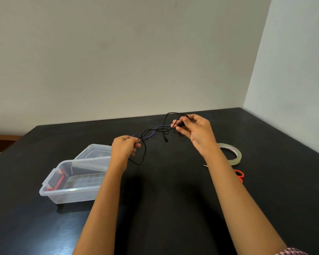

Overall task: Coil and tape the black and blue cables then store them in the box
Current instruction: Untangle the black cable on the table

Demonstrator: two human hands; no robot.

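Note:
A thin black cable point(143, 144) hangs in loose loops between my two hands above the black table point(173, 190). My left hand point(124, 149) pinches one stretch of it at the fingertips. My right hand point(195, 132), farther back, grips a bunch of the black cable near its plug. A blue cable point(156, 130) lies tangled with the black one behind the loops. The clear plastic box point(52, 188) stands open at the left, just beside my left forearm.
The box's clear lid point(95, 150) lies behind it. A roll of clear tape point(235, 155) and red-handled scissors point(240, 174) lie to the right of my right forearm. White walls close the table's far and right sides.

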